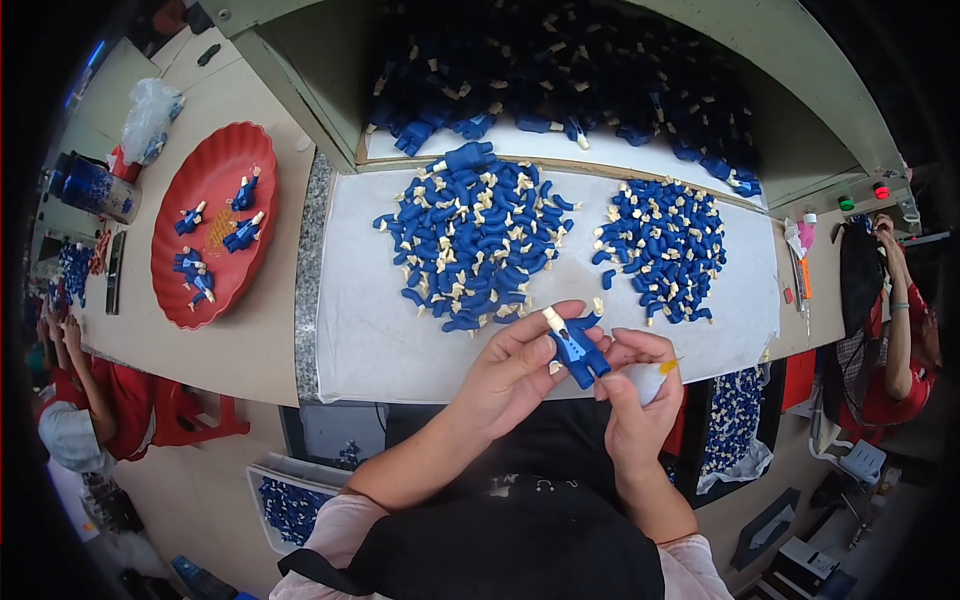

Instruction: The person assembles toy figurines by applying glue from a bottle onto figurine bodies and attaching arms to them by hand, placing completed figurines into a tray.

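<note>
My left hand point(508, 372) is closed around a headless toy figure point(573, 348) in a blue suit, with a cream neck peg and one arm raised on its right side. My right hand point(632, 425) grips a small white squeeze bottle point(647, 381) with a yellowish tip, close beside the figure's legs. The fingertips of both hands nearly meet at the figure. Beyond them on the white work sheet point(365, 340) lie two heaps of blue toy arms with cream hands, a larger left heap point(480, 245) and a smaller right heap point(663, 250).
A dark shelf point(560, 60) full of blue figure bodies stands behind the heaps. At left, a red scalloped dish point(172, 285) holds several figures. Bins of blue parts point(292, 510) sit below the table. Co-workers point(95, 390) work at both sides. A ribbed dark jar point(95, 187) stands far left.
</note>
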Demonstrator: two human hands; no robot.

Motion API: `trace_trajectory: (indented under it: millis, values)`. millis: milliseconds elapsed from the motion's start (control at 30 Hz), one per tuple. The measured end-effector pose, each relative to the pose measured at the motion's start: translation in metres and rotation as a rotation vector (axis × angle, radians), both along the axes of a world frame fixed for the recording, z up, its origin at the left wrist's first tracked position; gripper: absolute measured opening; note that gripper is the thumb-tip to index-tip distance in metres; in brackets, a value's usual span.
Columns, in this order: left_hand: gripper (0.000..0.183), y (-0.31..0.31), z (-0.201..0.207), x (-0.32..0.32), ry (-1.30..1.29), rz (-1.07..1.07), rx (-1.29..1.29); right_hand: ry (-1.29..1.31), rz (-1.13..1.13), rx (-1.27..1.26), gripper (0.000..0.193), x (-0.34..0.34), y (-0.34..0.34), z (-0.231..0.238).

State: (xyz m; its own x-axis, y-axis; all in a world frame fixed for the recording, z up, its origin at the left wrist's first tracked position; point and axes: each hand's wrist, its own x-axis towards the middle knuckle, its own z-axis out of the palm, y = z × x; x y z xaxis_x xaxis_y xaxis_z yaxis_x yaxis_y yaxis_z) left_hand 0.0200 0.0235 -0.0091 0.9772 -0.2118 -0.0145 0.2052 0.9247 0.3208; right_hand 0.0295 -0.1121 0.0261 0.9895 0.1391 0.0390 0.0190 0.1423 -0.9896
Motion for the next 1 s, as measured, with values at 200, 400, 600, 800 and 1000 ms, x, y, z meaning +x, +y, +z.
trace_trajectory:
  millis: [200,400,600,800,1000]
  values:
    - [0.040,0.003,0.009,-0.003,0.048,-0.080,0.037,-0.078,-0.065,-0.141,0.027,0.020,-0.004,0.014]
    - [0.038,0.000,0.012,-0.006,0.068,-0.102,0.179,-0.186,0.020,-0.341,0.028,0.023,-0.006,0.011]
    - [0.037,-0.001,0.015,-0.006,0.041,-0.061,0.381,-0.104,0.029,-0.395,0.027,0.022,-0.010,0.014]
    - [0.037,-0.002,0.014,-0.005,0.093,-0.096,0.287,-0.085,0.028,-0.389,0.025,0.021,-0.011,0.012]
    - [0.033,-0.003,0.014,-0.005,0.115,-0.069,0.298,0.001,-0.006,-0.256,0.022,0.019,-0.009,0.010]
